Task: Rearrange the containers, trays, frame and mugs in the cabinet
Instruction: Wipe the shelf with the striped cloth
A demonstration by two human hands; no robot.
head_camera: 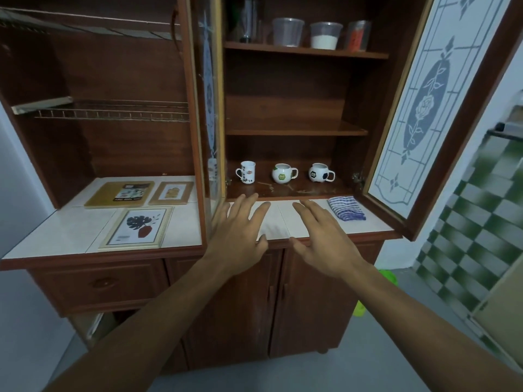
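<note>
Both hands, left [240,239] and right [325,239], are hovering released, fingers spread, over table [283,222] below three mugs [284,173].

Dark cabinet [283,108] wood looks glossy. The bench [70,230] is smooth pale tile. Mugs [284,173] are shiny ceramic, upper containers [288,31] cloudy plastic, the striped towel [346,208] soft cloth.

Folded blue-and-white striped cloth [347,208] lying at the right end of the tiled worktop [70,230], close to its back edge. Down on the grey floor [325,372], something bright green [388,276] beside the cupboard's right corner. Green-and-white checked tiles [467,250] far right.
</note>
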